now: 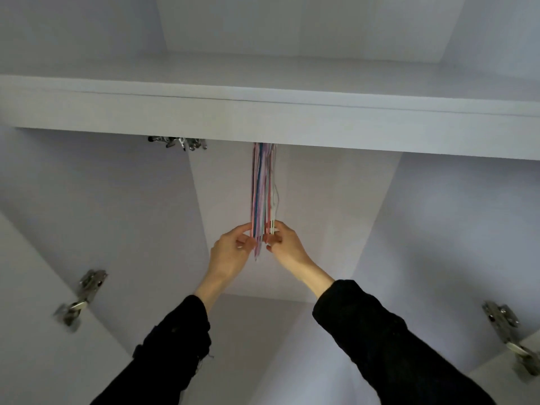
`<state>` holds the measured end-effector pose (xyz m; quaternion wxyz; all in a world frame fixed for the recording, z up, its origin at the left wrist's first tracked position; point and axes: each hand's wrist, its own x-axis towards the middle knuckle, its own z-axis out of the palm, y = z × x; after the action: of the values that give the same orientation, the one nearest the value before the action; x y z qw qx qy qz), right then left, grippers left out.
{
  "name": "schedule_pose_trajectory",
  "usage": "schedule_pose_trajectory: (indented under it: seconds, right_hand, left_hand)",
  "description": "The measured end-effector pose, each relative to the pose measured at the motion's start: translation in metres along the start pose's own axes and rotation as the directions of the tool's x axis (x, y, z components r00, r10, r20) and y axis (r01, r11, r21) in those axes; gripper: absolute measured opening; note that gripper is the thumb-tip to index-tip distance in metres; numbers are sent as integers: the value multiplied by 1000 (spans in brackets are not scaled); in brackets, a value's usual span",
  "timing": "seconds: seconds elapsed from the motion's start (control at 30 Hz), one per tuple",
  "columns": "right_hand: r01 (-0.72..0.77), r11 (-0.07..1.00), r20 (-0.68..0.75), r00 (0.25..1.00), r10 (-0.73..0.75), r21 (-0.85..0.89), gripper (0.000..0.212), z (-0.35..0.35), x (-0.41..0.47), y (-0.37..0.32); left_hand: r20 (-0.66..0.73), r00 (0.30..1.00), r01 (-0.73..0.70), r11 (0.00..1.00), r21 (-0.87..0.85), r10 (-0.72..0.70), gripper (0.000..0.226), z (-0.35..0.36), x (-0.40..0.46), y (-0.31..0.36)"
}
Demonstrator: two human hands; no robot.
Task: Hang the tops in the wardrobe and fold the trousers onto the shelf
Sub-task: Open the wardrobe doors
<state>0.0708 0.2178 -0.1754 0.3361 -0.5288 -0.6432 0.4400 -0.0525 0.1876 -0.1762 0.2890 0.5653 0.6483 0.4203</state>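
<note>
Under the shelf (263, 124), both hands pinching bunched hangers (263, 194), hinges (84, 293) flanking

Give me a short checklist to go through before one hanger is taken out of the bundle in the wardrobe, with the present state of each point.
1. Both hands on the hangers: ok, the left hand and the right hand hold the lower ends.
2. One hanger separated from the rest: cannot tell; the right hand's fingers pinch the white ones at the right edge.
3. Hooks free on the rail: cannot tell, the shelf hides them.
4. Wardrobe doors open: ok, hinges show on both sides.
5. A top ready to hang: cannot tell, none in view.
</note>
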Motion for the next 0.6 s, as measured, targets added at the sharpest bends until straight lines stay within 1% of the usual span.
schedule_pose_trajectory:
  seconds: [0.17,0.3,0.43,0.5,0.6]
  right_hand:
    - [7,1000,50,999,-8,27,33,29,9,-13]
    - [-2,1000,75,997,1,5,41,37,11,-18]
    - [-9,999,92,996,13,-35,47,31,6,-18]
    - [-24,996,86,996,31,-81,48,26,0,-17]
    - [-80,992,44,995,84,-95,56,13,-12,-14]
  left_hand:
    - [-44,996,77,997,20,-76,34,-29,4,-12]
    - [-38,996,86,996,5,-86,33,-43,7,-19]
    - [-1,998,58,993,-106,-58,28,-41,1,-20]
    - [-13,999,31,998,-63,-32,31,-35,0,-19]
    - [-119,991,-53,999,7,53,37,-30,-7,-13]
